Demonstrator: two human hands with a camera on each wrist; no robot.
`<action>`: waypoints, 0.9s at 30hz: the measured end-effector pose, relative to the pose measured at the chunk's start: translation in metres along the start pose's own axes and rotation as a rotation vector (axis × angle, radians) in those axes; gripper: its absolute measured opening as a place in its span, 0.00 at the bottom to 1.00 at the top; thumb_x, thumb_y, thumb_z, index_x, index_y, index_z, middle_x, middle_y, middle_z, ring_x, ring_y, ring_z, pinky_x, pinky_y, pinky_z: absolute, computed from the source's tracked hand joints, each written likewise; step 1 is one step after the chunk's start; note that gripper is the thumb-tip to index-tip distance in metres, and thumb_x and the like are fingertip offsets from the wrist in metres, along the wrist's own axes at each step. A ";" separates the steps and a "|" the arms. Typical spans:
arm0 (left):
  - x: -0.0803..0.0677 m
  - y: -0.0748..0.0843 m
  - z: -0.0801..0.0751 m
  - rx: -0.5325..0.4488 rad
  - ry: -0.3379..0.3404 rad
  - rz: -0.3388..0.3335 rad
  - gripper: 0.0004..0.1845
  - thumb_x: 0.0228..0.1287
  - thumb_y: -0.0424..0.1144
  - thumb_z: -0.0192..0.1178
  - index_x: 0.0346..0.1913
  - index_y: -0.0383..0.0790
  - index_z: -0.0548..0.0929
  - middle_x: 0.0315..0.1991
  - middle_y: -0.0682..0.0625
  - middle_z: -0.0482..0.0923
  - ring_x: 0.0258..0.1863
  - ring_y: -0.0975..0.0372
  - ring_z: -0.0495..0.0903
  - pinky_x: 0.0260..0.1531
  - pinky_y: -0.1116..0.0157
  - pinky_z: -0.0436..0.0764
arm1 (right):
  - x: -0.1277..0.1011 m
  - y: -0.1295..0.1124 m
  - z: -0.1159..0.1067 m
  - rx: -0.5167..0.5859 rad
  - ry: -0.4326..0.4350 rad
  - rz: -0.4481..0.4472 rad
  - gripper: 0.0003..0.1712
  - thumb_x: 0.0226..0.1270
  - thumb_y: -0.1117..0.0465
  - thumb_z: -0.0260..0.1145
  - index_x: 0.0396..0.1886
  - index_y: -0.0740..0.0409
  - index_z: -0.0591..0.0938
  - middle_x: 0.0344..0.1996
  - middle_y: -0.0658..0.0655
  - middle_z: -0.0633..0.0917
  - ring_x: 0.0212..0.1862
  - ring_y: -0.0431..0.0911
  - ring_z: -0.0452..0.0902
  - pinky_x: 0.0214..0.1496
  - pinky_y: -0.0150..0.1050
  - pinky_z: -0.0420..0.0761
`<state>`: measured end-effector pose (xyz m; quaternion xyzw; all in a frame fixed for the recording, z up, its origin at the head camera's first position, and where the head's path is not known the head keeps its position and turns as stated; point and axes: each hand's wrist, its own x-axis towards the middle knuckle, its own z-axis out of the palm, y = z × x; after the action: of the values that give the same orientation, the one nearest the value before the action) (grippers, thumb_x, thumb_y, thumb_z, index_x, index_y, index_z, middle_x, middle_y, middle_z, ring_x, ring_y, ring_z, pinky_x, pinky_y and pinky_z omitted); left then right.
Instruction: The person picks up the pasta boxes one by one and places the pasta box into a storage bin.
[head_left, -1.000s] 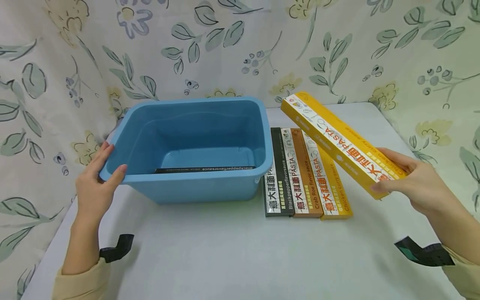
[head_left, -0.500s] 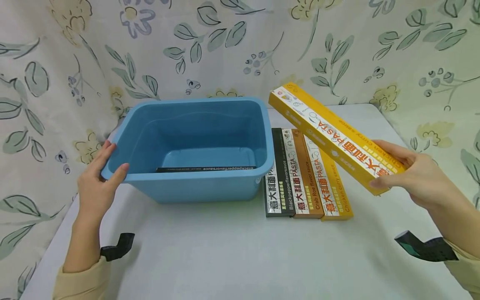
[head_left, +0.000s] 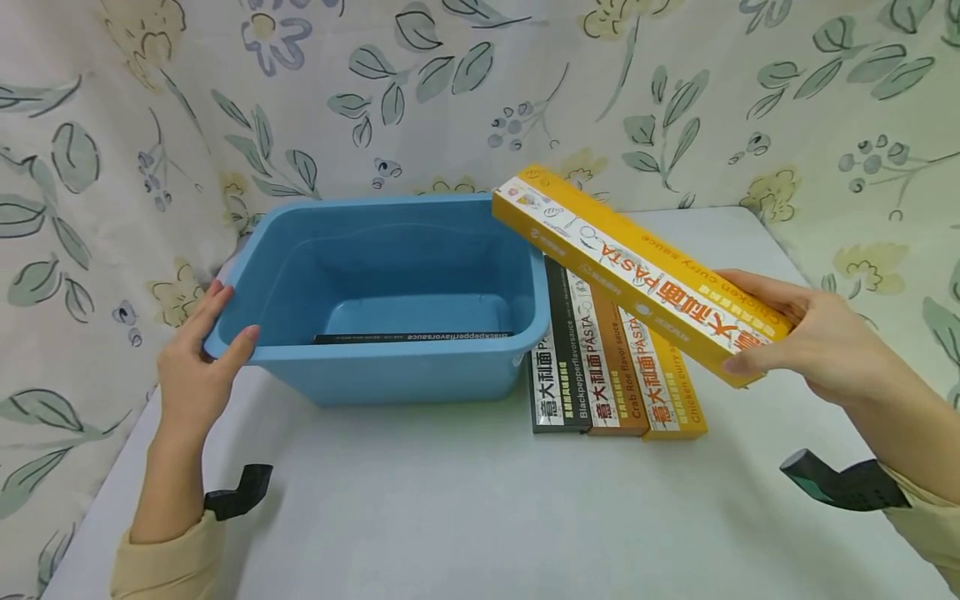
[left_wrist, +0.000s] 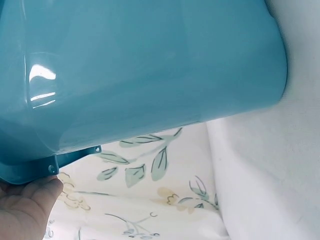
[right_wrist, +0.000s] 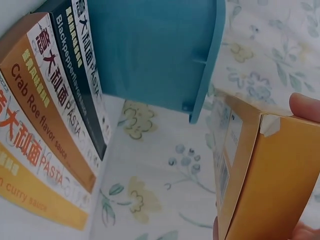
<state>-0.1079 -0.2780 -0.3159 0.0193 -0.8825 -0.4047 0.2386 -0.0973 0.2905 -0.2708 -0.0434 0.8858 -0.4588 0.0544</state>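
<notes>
Yellow box (head_left: 637,271) gripped at near end by right hand (head_left: 806,346), held tilted at frame centre-right, far end over bin (head_left: 390,292) rim. Bin's left rim clasped by left hand (head_left: 198,367). Judged best: box levelled, lowered flat beside black box (head_left: 411,337) inside.

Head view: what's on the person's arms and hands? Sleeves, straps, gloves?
Both hands, left hand and right hand, are bare: no gloves or rings visible. Each forearm ends in a pale beige sleeve cuff. A black wrist mount sits at the left wrist; a black one with a dark teal face at the right.
</notes>
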 end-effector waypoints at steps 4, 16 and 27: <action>0.000 0.000 0.000 0.004 -0.001 -0.005 0.31 0.66 0.42 0.61 0.71 0.46 0.69 0.72 0.56 0.61 0.71 0.51 0.60 0.61 0.44 0.63 | 0.004 -0.010 0.000 -0.038 -0.035 0.006 0.51 0.48 0.71 0.75 0.74 0.52 0.64 0.48 0.43 0.77 0.44 0.44 0.70 0.33 0.33 0.79; 0.000 -0.001 0.000 0.004 0.001 -0.015 0.31 0.66 0.42 0.61 0.71 0.47 0.69 0.72 0.57 0.61 0.71 0.53 0.59 0.62 0.46 0.63 | 0.021 -0.031 0.001 -0.022 -0.172 -0.059 0.53 0.46 0.72 0.75 0.74 0.57 0.63 0.54 0.55 0.76 0.46 0.47 0.73 0.34 0.38 0.82; 0.001 -0.002 0.000 0.012 0.002 -0.003 0.30 0.65 0.42 0.61 0.71 0.47 0.69 0.72 0.57 0.61 0.70 0.52 0.60 0.61 0.44 0.64 | 0.032 -0.054 0.006 -0.040 -0.225 -0.031 0.54 0.44 0.71 0.76 0.74 0.56 0.63 0.59 0.61 0.74 0.45 0.52 0.73 0.35 0.40 0.83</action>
<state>-0.1085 -0.2796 -0.3170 0.0223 -0.8846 -0.3999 0.2388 -0.1265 0.2508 -0.2319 -0.1094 0.8823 -0.4341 0.1456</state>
